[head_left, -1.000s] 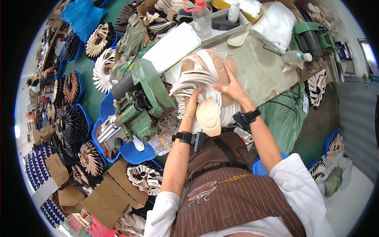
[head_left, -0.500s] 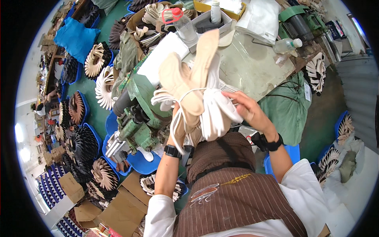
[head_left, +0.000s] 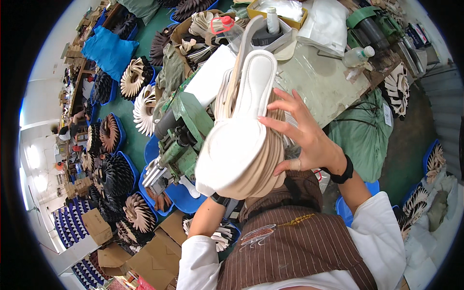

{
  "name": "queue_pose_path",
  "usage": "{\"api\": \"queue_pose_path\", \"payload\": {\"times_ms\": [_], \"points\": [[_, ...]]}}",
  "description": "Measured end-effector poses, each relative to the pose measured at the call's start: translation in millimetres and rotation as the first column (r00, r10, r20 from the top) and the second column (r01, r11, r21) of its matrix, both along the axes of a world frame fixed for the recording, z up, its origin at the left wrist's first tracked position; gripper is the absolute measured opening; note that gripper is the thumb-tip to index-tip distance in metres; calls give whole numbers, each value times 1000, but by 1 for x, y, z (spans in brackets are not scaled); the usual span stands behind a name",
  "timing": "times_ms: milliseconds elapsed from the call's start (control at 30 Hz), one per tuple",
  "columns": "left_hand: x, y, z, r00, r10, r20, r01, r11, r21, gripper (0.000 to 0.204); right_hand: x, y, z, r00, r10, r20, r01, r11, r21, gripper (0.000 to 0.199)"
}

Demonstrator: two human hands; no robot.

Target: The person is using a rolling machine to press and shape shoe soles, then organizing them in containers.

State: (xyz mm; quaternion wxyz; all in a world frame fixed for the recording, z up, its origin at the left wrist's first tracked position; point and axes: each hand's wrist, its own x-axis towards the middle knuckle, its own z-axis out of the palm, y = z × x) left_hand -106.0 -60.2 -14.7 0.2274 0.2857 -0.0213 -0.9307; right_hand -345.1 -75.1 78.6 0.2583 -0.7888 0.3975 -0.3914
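A thick bundle of insoles [head_left: 240, 143], white on top with beige layers beneath, is held up in front of my apron. Its top piece faces me, narrow end pointing away, and one grey-beige strip sticks up past the stack. My left forearm [head_left: 207, 218] runs up under the bundle; the left hand bears it from below, its fingers hidden behind the stack. My right hand [head_left: 309, 134] is at the bundle's right side, fingers spread, with fingertips and thumb against or very near the edge. The cord round the bundle seen before is out of sight now.
Left of the bundle stands a green machine [head_left: 186, 145] with blue bins [head_left: 180, 193] below. Ahead is a worktable [head_left: 314, 82] with a red-capped bottle [head_left: 232, 33], a clear bottle [head_left: 356, 57] and a white bag [head_left: 325, 26]. A green sack [head_left: 362, 130] stands at the right.
The bundle has turned so a white insole faces me, and it has come lower and nearer. My right hand has loosened, its fingers spreading. My left hand has gone out of sight behind the stack.
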Motion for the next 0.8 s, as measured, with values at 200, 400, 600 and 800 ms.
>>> {"api": "queue_pose_path", "payload": {"times_ms": [200, 400, 600, 800], "points": [[4, 1, 9, 988, -145, -57, 148, 988, 52, 61, -2, -7, 0, 994, 8, -112, -11, 1000, -27, 96], [19, 9, 22, 951, -281, -129, 293, 951, 94, 63, -2, -5, -12, 997, 56, -60, -56, 998, 0, 95], [21, -1, 19, 895, -445, -20, 436, 886, -156, 66, 6, -4, -63, 953, -255, 161, 192, 924, 331, 68], [59, -18, -60, 986, -9, 169, 59, 955, -292, 60, 40, -10, -121, 834, -550, 28, 442, 699, 562, 61]]}}
